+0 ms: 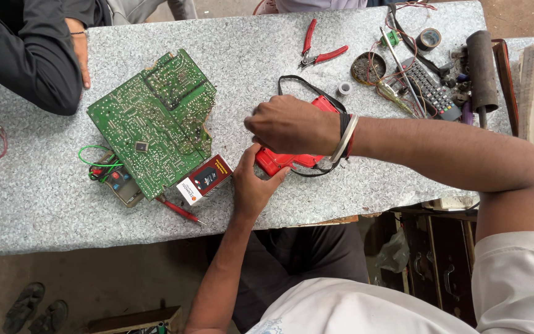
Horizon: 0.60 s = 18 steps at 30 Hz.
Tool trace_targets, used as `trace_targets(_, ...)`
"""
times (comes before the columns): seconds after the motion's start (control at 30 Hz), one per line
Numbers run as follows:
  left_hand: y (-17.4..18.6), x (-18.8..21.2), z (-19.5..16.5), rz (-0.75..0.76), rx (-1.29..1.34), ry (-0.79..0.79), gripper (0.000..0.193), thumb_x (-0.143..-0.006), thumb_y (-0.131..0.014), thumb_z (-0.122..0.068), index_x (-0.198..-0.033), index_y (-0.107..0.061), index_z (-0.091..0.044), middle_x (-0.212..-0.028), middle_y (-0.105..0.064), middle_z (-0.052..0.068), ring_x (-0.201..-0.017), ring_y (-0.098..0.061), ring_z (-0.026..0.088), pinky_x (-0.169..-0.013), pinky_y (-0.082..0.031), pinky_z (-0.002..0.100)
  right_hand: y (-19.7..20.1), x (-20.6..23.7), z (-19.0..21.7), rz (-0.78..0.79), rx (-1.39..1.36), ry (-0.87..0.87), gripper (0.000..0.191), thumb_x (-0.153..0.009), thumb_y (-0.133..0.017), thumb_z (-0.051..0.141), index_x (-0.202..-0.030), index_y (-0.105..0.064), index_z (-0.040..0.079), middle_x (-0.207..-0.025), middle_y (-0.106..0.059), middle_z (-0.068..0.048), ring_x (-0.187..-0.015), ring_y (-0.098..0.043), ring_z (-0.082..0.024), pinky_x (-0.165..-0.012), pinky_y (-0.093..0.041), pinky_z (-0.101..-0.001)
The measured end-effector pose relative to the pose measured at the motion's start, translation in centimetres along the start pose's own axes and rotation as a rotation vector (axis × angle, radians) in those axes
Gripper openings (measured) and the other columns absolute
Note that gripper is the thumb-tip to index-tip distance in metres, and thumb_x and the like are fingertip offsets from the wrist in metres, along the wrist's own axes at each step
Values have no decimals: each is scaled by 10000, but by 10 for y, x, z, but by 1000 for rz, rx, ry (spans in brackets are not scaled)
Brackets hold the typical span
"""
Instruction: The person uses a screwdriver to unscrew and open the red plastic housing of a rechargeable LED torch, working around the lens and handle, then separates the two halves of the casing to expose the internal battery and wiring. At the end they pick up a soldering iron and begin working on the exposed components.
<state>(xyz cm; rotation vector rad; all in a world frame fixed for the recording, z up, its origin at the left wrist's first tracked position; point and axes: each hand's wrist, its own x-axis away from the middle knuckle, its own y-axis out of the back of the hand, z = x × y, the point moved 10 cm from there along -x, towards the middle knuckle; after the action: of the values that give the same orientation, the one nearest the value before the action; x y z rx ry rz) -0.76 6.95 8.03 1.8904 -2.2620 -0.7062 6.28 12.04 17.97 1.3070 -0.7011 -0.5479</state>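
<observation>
Speckled grey laminate table holds a red plastic handheld tool at centre, w/ green circuit board at 9 o'clock. Left hand pinches its lower-left end, right hand curls closed over the top. Best to keep it flat & braced.

Small red, black and white rectangular box, lying flat on table, beside green circuit board

Red device (black-strapped) on table
</observation>
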Motion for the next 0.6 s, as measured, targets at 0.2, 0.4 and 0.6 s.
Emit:
trace_targets(0.2,6,4,-10,-22,-43,-60,760,-750,-916,-219,-1378,-529,-36,-1269,-669,182,-1186,-682,328,-983,-558,423,1,2,-10,-3,-93,-67,506,-948,-711,445,-903,-573,-40,-674,-627,-127,-618,-679,-304,-567,-546,-427)
trace_targets(0.4,9,8,-12,-22,-107,-69,750,-755,-910,-201,-1380,-530,-33,-1294,-657,186,-1202,-668,345,-995,-548,436,33,12,13,-271,-321,253,52,-829,-630,62,-799,-623,20,-804,-674,-131,-667,-695,-316,-553,-543,-431)
trace_targets(0.6,11,9,-13,-56,-109,-83,719,-730,-926,-181,-1339,-572,-37,-1271,-678,180,-1187,-680,341,-987,-556,425,-1,3,-10,-44,-143,-14,312,-980,-700,276,-828,-613,18,-723,-658,-166,-656,-675,-374,-567,-532,-479)
